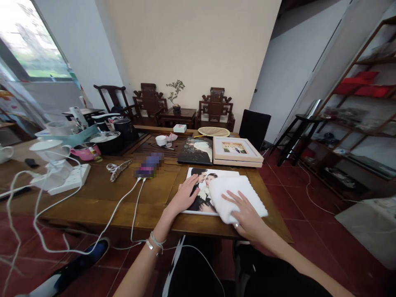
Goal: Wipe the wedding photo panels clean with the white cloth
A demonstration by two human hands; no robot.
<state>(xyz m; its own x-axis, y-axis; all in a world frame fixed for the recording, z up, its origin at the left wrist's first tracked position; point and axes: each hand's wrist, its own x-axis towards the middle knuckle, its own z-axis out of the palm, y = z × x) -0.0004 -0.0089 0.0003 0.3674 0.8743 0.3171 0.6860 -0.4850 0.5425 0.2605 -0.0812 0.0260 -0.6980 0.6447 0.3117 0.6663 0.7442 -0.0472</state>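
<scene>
A photo album (pixel 202 194) with a couple pictured on its cover lies flat near the table's front edge. My left hand (pixel 185 194) rests on its left side, fingers stretched out. A folded white towel (pixel 230 189) covers the album's right part and hangs past its right edge. On top of the towel lies my right hand (pixel 246 214), fingers spread and pressing it flat. Behind the album are a dark picture panel (pixel 195 150) and a pale box (pixel 237 159) with a framed photo on it.
A phone (pixel 150 166) on charging cables and a hair clip (pixel 120 170) lie to the left. Farther left stand a power strip (pixel 69 179), a cup (pixel 51 149) and a pot (pixel 107 141). A woven fan (pixel 213 131) lies at the back. White cables hang over the front edge.
</scene>
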